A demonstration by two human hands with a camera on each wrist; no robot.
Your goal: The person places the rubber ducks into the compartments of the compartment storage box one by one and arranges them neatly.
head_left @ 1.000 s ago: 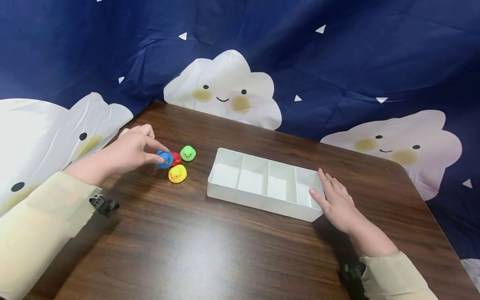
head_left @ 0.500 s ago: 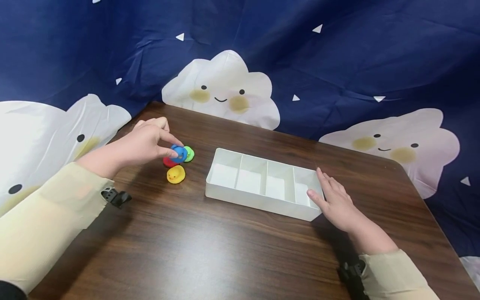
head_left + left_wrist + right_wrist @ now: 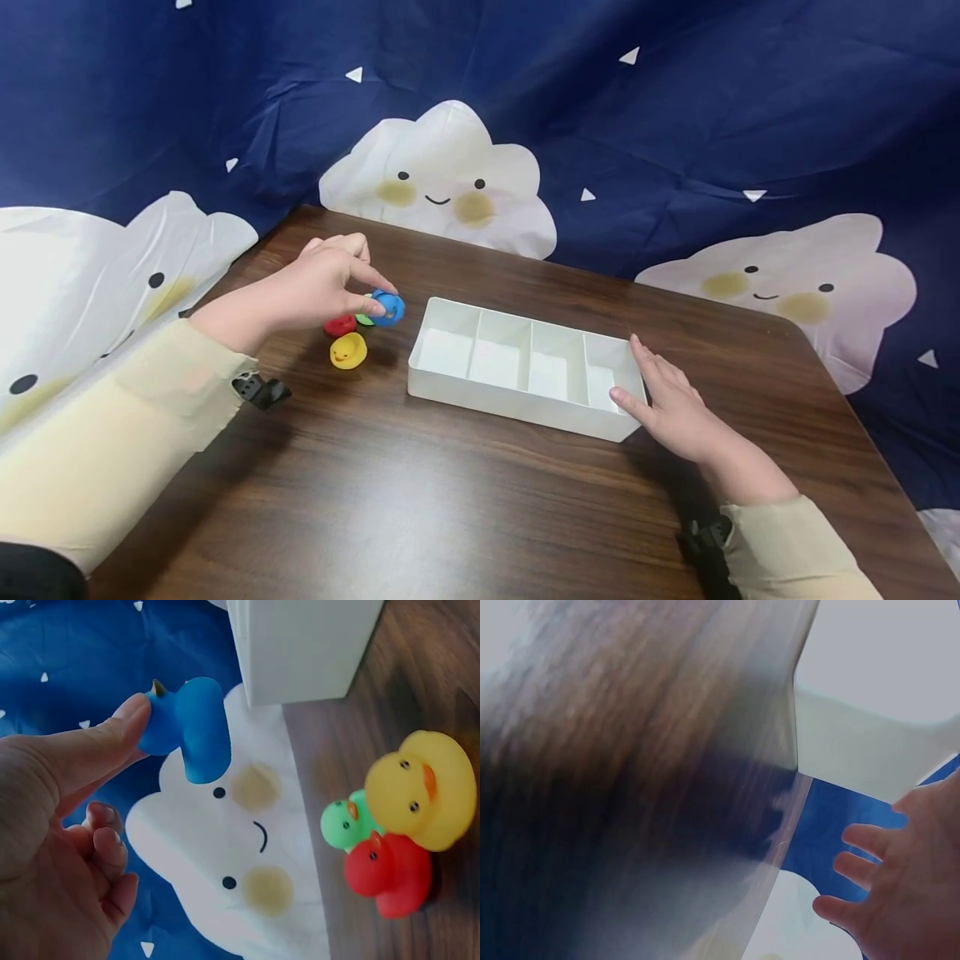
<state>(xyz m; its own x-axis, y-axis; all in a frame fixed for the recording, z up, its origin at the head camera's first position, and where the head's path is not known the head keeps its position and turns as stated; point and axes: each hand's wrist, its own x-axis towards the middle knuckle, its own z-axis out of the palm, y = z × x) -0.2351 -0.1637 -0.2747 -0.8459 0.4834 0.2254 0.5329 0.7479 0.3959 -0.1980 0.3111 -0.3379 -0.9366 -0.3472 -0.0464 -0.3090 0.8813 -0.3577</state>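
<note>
Between thumb and forefinger, my left hand [image 3: 318, 279] pinches a blue rubber duck [image 3: 191, 727] by its head, held above the table. Below and left of it in the head view sit a red duck [image 3: 390, 871], a yellow duck [image 3: 348, 351] and a green duck [image 3: 346, 823]; the blue duck and fingers partly cover the green one there. My right hand [image 3: 675, 408] rests against the right end of a white divided tray [image 3: 510, 402], fingers straight along its end and thumb over the near rim. No duck lies in the tray's compartments.
The dark wooden table [image 3: 420, 500] reaches back to a navy curtain [image 3: 585, 108] printed with smiling clouds. Black straps [image 3: 258, 390] sit at the sleeve cuffs.
My left hand has lifted the blue duck and carried it right, past the red and green ducks, closer to the tray. The right hand stays at the tray's end.
</note>
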